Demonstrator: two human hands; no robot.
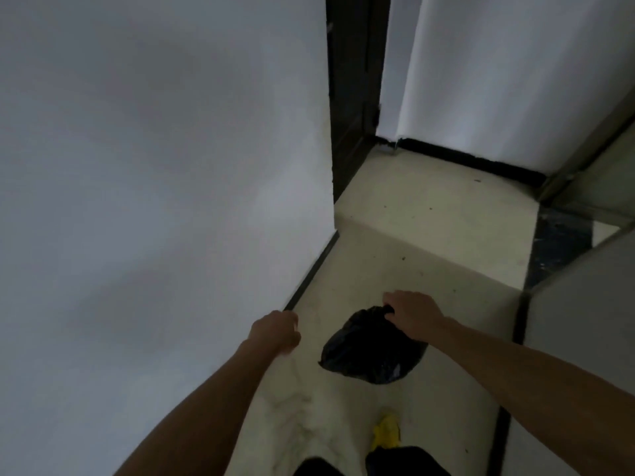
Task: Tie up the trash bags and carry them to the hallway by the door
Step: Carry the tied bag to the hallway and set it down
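Black plastic is what your right hand (410,314) has got hold of: the fingers (390,298) are curled down and clamped around the bunched-up neck of the trash bag (369,352), with the knuckles up and the back of the hand facing the camera. That arm comes in from the lower right, stretched out pretty straight, wrist a bit bent down toward the bag. The bag itself sits low in front of you, a lumpy dark bundle below your hand over the pale floor (429,214); can't honestly tell if it's resting on the floor or hanging just above it. Your left hand (276,331) is holding nothing. Its fingers look loosely curled in, sort of a relaxed half-fist, but it's blurry so I can't tell exactly how tight they are. That arm reaches up from the bottom left, and the hand is right by the dark baseboard (309,273) at the foot of the white wall (154,166), near it, though whether it's touching I can't say. Down at the bottom edge you can see dark trouser legs and a yellow shoe (386,432) on the floor, just behind the bag. Up ahead the corridor runs to a dark door frame (350,97) on the left and another white wall (498,80) with a black skirting strip along its base. Off to the right there's a dark marbled threshold (556,242) in the floor.
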